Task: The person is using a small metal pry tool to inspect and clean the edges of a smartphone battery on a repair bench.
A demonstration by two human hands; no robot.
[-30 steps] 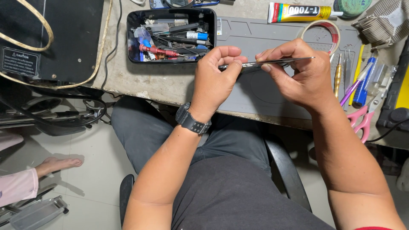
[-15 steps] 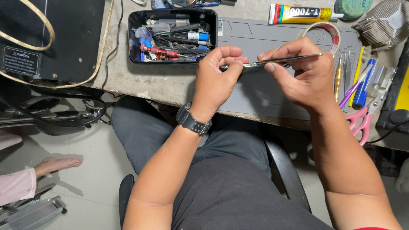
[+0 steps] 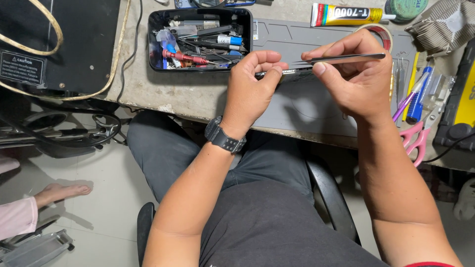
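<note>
My left hand (image 3: 252,84), with a black watch on its wrist, pinches the edge of a thin dark device (image 3: 289,73) held on edge above the grey work mat (image 3: 302,106). My right hand (image 3: 356,74) grips black metal tweezers (image 3: 341,58), their tips pointing left toward the fingers of my left hand. Most of the device is hidden between the two hands.
A black tray (image 3: 200,39) of small tools stands at the back left of the mat. A glue tube (image 3: 346,14), tape roll (image 3: 381,34), blue tools (image 3: 420,94) and pink scissors (image 3: 418,138) lie to the right. Another person's bare foot (image 3: 59,193) rests on the floor, left.
My right hand has lifted the tweezers slightly and levelled them above the device. The left hand has kept its grip in nearly the same place.
</note>
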